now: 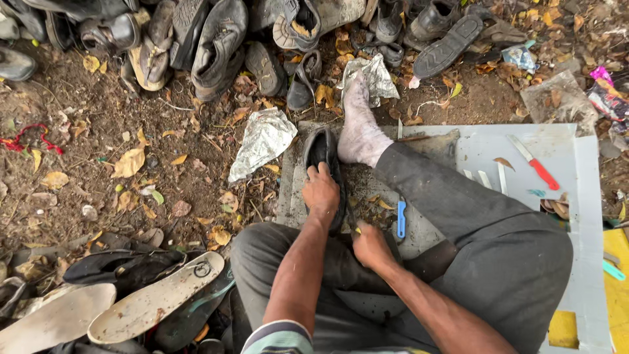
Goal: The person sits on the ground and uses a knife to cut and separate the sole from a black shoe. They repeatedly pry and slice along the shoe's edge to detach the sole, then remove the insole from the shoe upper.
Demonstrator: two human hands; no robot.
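Seen from above, a person sits on dusty, leaf-strewn ground with their legs stretched over a pale grey board laid flat on the earth. The left hand presses down on a worn black shoe that lies on the near left part of the board, its fingers curled over the shoe's heel end and gripping it. The shoe lies just beside the person's bare, dust-covered foot, which points away toward the top of the view. The right hand sits nearer the body, just below the shoe, fingers clenched; whether it grips something small cannot be told. A small blue-handled tool lies on the board just to the right of this hand. Farther right on the board lies a red-handled knife, with a few thin pale blades near it. Two crumpled sheets of silver foil lie on the dirt, one left of the board and one beyond the foot. A heap of old shoes and boots runs along the top of the view. Loose pale shoe soles lie at the lower left beside the person's knee.
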